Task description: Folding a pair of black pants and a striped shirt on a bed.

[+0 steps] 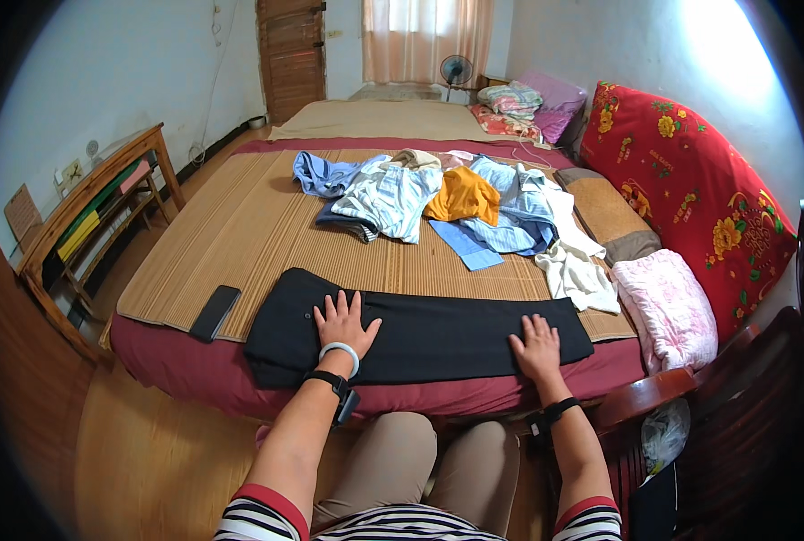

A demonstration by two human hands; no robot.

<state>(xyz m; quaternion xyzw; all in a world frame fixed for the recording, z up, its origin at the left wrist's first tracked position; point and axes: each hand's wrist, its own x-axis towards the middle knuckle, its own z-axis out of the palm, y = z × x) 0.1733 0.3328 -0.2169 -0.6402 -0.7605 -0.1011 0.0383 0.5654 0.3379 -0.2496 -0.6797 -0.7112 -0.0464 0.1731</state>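
Observation:
A pair of black trousers, folded lengthwise, lies flat across the near edge of the bed, its waist end at the left. My left hand rests palm down on it near the waist, fingers spread. Close to the other end, my right hand is also laid flat with the fingers apart. Neither hand grips anything. Beyond the trousers is a loose heap of clothes: a light striped shirt, an orange garment, a blue striped shirt and a white garment.
A smartphone lies on the bamboo mat left of the trousers. At the right are a folded pink quilt, a brown pillow and a red floral bolster. A wooden chair arm stands close by my right arm.

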